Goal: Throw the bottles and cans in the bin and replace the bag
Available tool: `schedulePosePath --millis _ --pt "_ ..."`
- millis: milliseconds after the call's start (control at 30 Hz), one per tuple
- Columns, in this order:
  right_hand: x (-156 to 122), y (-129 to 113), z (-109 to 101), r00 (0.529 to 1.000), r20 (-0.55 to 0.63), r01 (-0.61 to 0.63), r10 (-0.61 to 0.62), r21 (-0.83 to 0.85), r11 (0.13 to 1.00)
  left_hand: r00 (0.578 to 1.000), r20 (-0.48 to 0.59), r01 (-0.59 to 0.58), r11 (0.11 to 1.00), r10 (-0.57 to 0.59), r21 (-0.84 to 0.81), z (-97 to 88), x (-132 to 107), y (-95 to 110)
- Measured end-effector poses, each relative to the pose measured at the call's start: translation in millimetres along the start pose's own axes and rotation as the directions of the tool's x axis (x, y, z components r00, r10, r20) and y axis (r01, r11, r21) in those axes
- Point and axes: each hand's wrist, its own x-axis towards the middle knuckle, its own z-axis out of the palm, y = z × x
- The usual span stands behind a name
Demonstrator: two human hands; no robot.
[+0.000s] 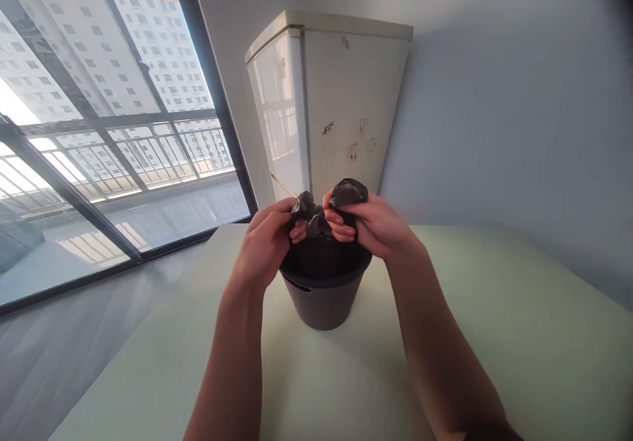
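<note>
A dark grey plastic bin (324,299) stands on a pale green table (494,335). A black plastic bag (316,220) sits inside it, its top gathered above the rim. My left hand (264,243) is closed on the left bunch of the bag. My right hand (376,227) is closed on the right bunch, which sticks up above my fingers. Both hands meet over the bin's mouth, and the bin's inside is hidden by the bag.
A worn cream fridge (326,105) stands in the corner behind the table. A big window (109,131) with dark frames fills the left side. A grey wall (519,111) runs along the right.
</note>
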Motion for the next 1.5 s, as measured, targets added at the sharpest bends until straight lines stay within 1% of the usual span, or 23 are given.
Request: schedulePosePath --millis 67,133,233,300,367,467,533,633,733,800,867,1000,1100,1233,1300,1400,1433,1500 --pt "0.2 -1.1 1.7 0.998 -0.052 -0.028 0.027 -0.030 0.999 1.000 -0.022 -0.016 0.993 0.019 0.113 -2.0 1.1 -4.4" --pt "-0.2 -2.0 2.6 0.996 -0.085 -0.027 0.024 -0.038 0.999 1.000 -0.017 -0.020 0.985 0.023 0.174 -3.9 2.1 -8.4" --pt "-0.4 -1.7 3.0 0.997 -0.078 -0.005 0.007 0.029 1.000 1.000 -0.018 -0.012 0.984 0.015 0.178 -5.6 3.4 -12.1" --pt "0.5 -0.2 3.3 0.998 -0.061 0.006 -0.001 0.079 0.997 0.999 -0.040 0.003 0.984 0.004 0.177 -6.3 4.1 -13.4" --pt "2.3 2.1 4.2 0.995 -0.094 0.028 -0.023 0.062 0.998 0.998 -0.063 0.004 0.982 0.008 0.188 -7.0 4.3 -14.2" --pt "4.7 7.0 6.7 0.983 -0.178 0.037 -0.045 -0.046 0.998 0.997 -0.074 -0.012 0.977 0.029 0.213 -7.2 3.3 -14.1" --pt "4.8 10.5 8.5 0.981 -0.193 0.004 -0.030 -0.134 0.991 0.997 -0.066 -0.020 0.974 0.036 0.226 -5.2 1.7 -12.6" --pt "1.9 13.3 11.6 0.981 -0.193 -0.034 -0.025 -0.295 0.955 1.000 -0.016 -0.003 0.971 0.007 0.240 1.7 -1.7 -8.6" --pt "-2.9 11.3 16.0 0.987 -0.132 0.020 -0.092 -0.465 0.885 1.000 0.006 -0.010 0.953 0.008 0.302 10.7 -4.4 -5.6" --pt "-5.0 8.8 19.0 0.992 -0.064 0.057 -0.113 -0.570 0.820 0.998 -0.042 -0.034 0.938 0.051 0.345 15.2 -4.6 -5.5" --pt "-5.3 6.9 21.0 0.994 -0.030 0.062 -0.101 -0.608 0.792 0.988 -0.125 -0.040 0.933 0.090 0.356 16.8 -3.5 -7.0" --pt "-2.2 6.0 20.7 0.995 -0.045 0.051 -0.088 -0.530 0.846 0.946 -0.295 -0.015 0.924 0.137 0.382 12.4 0.5 -13.2" --pt "-0.4 5.9 19.3 0.992 -0.076 0.051 -0.099 -0.475 0.879 0.926 -0.344 0.000 0.913 0.154 0.408 8.4 2.2 -17.6" --pt "1.1 7.2 18.9 0.982 -0.134 0.056 -0.137 -0.485 0.873 0.936 -0.308 -0.033 0.915 0.169 0.403 8.4 2.0 -17.9" --pt "2.8 10.2 18.3 0.976 -0.149 0.070 -0.158 -0.472 0.879 0.958 -0.245 -0.048 0.927 0.148 0.372 9.7 1.3 -15.5" --pt "5.2 15.6 16.5 0.969 -0.169 0.101 -0.182 -0.400 0.911 0.988 -0.131 -0.029 0.937 0.079 0.347 11.8 0.4 -11.6" --pt "5.3 16.5 16.0 0.969 -0.169 0.102 -0.179 -0.385 0.917 0.991 -0.117 -0.024 0.934 0.070 0.356 12.4 0.2 -10.9" --pt "3.9 15.6 15.8 0.976 -0.153 0.082 -0.152 -0.391 0.917 0.984 -0.145 -0.038 0.922 0.101 0.384 12.6 0.3 -11.0"
